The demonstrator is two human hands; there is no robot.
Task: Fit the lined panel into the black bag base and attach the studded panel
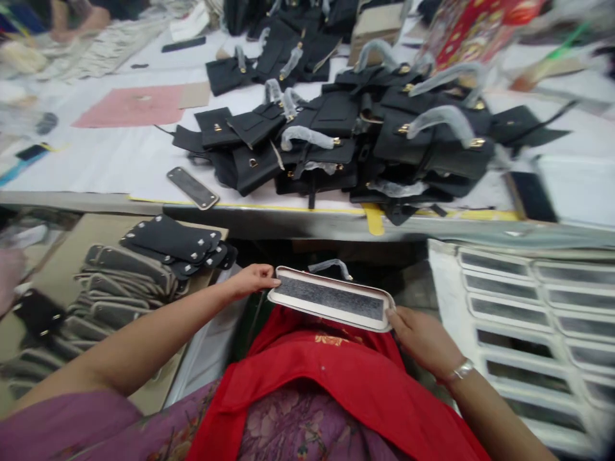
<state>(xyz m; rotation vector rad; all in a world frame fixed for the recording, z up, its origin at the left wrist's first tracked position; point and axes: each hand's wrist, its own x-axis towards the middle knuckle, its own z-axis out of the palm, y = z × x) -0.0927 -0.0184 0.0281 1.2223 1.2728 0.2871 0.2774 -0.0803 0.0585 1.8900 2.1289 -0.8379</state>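
A long bag panel with rounded corners, cream at the rim with a dark grey strip along its middle, is held level in front of my red apron. My left hand pinches its left end between thumb and fingers. At its right end, my right hand grips the corner, thumb on top. A clear-wrapped bag handle shows just behind the panel. Right of my right hand lies a pale sheet with rows of similar strip-centred panels and several open slots.
Black handbags with wrapped handles are heaped on the white-covered table. A single studded panel lies near its edge. At left, stacked grey panels and black studded pieces rest on cardboard. A phone-like dark slab lies at right.
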